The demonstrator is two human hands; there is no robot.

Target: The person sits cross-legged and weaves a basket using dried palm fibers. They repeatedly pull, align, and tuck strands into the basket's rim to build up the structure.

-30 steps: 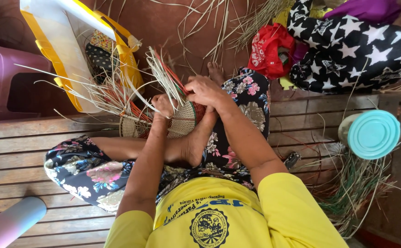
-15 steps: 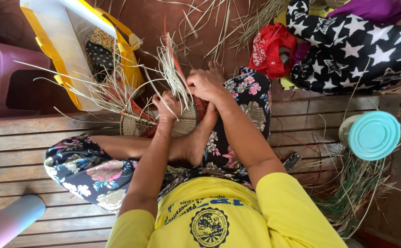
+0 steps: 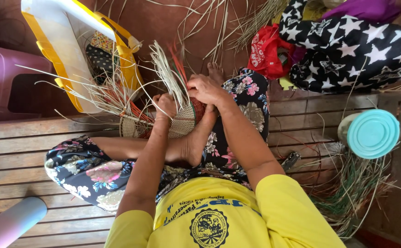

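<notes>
Presently weaving: left hand (image 3: 166,104) fingers clamped on the pale straw strands (image 3: 167,76), right hand (image 3: 205,89) fingers pinching strands at the woven basket (image 3: 182,121); next interlacing demands steady tension.

The left hand (image 3: 166,104) now sits higher against the woven basket (image 3: 182,121), gripping the upright pale strands (image 3: 166,69), while the right hand (image 3: 205,89) has shifted slightly above the basket's rim.

I see a matt, dry straw weave (image 3: 182,121), rough wooden slats (image 3: 35,138) and a glossy teal plastic lid (image 3: 373,133).
</notes>
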